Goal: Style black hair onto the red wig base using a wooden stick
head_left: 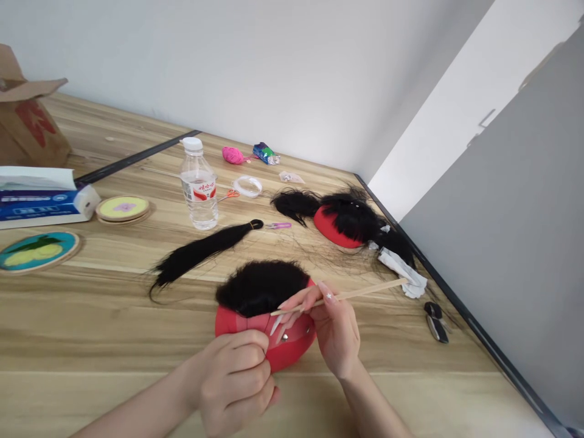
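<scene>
A red dome-shaped form (pixel 292 353) sits on the table in front of me, partly covered by short black hair (pixel 264 286). Over its front lies a sheer reddish mesh, with silver pin heads (pixel 285 336) showing. My right hand (pixel 335 328) grips a long thin wooden stick (pixel 371 289), its narrow tip over the mesh near the hair's edge. Against the form's lower left front, my left hand (pixel 239 377) is closed with curled fingers; whatever it pinches is hidden. A tied bundle of long black hair (pixel 201 250) lies behind and to the left.
Behind stand a water bottle (pixel 199 188), pink thread snips (pixel 279 225) and a clear tape roll (pixel 247 186). Another red form with hair (pixel 335 228) is at back right, near crumpled tissue (pixel 404 272) and keys (pixel 437 322). Left are embroidery hoops (pixel 123 208) and a tissue pack (pixel 45 204).
</scene>
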`<action>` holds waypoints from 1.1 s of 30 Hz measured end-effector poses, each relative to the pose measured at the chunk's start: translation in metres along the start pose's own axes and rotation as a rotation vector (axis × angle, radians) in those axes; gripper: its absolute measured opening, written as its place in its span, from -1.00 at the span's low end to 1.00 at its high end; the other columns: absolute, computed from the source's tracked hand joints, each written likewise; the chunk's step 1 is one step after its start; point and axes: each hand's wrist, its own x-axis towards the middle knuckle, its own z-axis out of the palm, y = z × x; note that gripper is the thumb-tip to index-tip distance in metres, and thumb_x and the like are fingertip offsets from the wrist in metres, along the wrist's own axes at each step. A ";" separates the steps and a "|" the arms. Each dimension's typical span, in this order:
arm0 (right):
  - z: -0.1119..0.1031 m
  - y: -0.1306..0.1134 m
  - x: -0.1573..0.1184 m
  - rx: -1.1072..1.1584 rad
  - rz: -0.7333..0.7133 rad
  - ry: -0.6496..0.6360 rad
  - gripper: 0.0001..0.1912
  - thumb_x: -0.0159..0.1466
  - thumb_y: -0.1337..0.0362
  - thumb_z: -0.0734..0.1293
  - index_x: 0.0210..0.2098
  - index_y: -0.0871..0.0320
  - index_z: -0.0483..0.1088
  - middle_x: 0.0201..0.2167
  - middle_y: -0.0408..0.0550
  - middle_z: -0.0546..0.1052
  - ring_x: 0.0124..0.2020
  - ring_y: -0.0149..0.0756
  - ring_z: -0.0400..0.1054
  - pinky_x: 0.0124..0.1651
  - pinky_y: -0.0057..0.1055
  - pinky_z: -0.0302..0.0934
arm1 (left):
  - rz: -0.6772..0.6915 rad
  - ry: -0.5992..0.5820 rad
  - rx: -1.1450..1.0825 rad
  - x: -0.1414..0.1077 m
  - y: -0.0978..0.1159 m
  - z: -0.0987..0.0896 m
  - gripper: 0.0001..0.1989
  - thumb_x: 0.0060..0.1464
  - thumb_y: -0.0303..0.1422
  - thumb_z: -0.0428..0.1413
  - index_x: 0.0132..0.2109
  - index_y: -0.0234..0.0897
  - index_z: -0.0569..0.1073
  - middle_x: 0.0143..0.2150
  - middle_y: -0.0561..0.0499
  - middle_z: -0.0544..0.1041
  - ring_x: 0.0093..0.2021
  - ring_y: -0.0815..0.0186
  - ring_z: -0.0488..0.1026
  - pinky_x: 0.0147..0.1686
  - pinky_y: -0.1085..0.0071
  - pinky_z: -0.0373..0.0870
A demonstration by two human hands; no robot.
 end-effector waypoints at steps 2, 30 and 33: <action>0.001 -0.002 0.000 -0.025 0.030 -0.008 -0.64 0.30 0.01 0.21 -0.47 0.05 0.46 -0.41 0.00 0.61 -0.38 -0.14 0.51 -0.31 -0.25 0.38 | -0.002 -0.006 0.001 -0.002 0.001 -0.001 -0.71 0.11 -0.62 0.04 -0.54 -0.37 0.42 -0.60 0.05 0.41 -0.55 0.43 0.25 -0.41 0.43 0.49; 0.001 0.006 0.009 -0.043 0.051 0.169 -0.59 0.25 -0.07 0.30 -0.49 0.14 0.44 -0.60 -0.07 0.57 -0.66 -0.25 0.46 -0.71 -0.43 0.32 | -0.083 0.038 0.037 -0.004 0.004 0.002 -0.78 0.12 -0.60 0.02 -0.46 -0.37 0.42 -0.61 0.02 0.43 -0.52 0.37 0.30 -0.42 0.36 0.52; 0.000 0.008 0.010 -0.076 0.058 0.222 -0.56 0.21 -0.10 0.32 -0.51 0.16 0.42 -0.62 -0.04 0.56 -0.68 -0.23 0.45 -0.75 -0.44 0.30 | -0.082 0.028 0.053 -0.004 0.004 0.003 -0.78 0.13 -0.58 0.03 -0.47 -0.37 0.42 -0.62 0.03 0.43 -0.53 0.38 0.30 -0.41 0.36 0.53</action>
